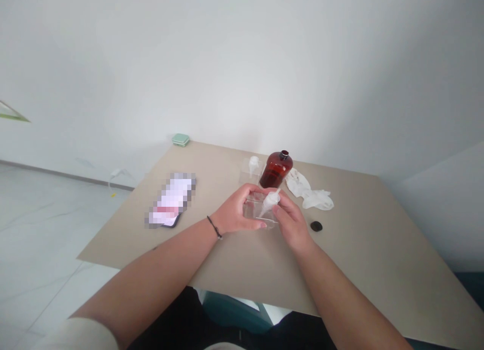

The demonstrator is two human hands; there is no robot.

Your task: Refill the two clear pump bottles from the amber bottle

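Observation:
My left hand (pixel 237 210) grips a small clear plastic box (pixel 254 211) from its left side. My right hand (pixel 290 221) holds a white tapered plastic piece (pixel 271 201) by its upper end, with the tip resting against the box. Behind my hands stands an amber glass bottle (pixel 276 169) with a dark cap. To its left is a second clear box (pixel 249 172) with a white piece (pixel 254 163) standing in it. My fingers hide part of the nearer box.
The beige table (pixel 359 239) also holds crumpled white cloth (pixel 308 190), a dark round disc (pixel 316 226) and a phone (pixel 170 201) with a pixelated screen. A small green case (pixel 180 139) sits at the far corner. The table's left edge drops to a tiled floor.

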